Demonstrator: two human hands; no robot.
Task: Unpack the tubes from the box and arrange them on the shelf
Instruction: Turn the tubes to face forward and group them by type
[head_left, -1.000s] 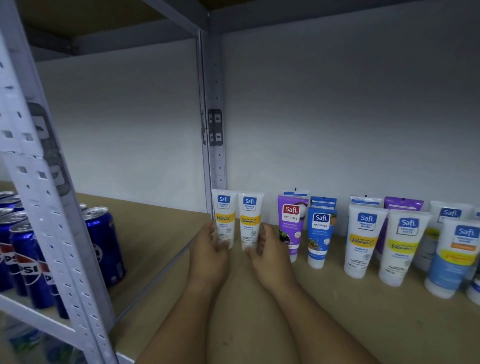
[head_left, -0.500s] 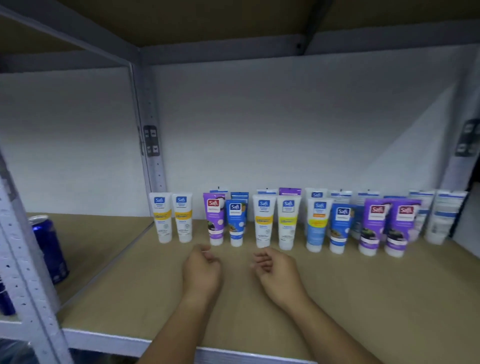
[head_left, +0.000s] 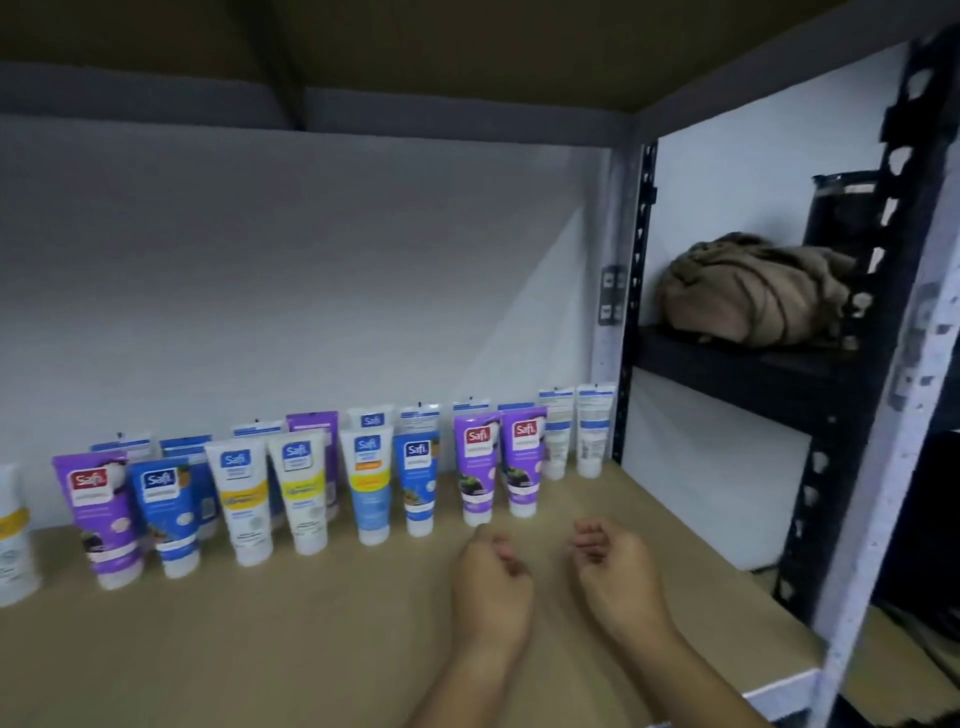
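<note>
**Desk:** Where do the tubes stand?

**Photographer:** Safi tubes (head_left: 306, 493) stand cap-down in two rows along the back of the shelf (head_left: 260, 649), against the white wall. The front row runs from the left edge of view almost to the right-hand post (head_left: 605, 332).

**Desk:** And the hands?

**Photographer:** The left hand (head_left: 491, 577) and right hand (head_left: 615, 569) sit side by side, slightly apart, low over the board just in front of two purple tubes (head_left: 475, 470). Both are loosely curled and hold nothing. Neither touches a tube.

**Desk:** How far along is the job?

**Photographer:** Well along, I judge. Many tubes are upright with labels facing out, though two white tubes at the far right (head_left: 589, 431) show their backs and may want turning. The box is out of view, so I cannot tell whether any tubes remain to unpack.
</note>
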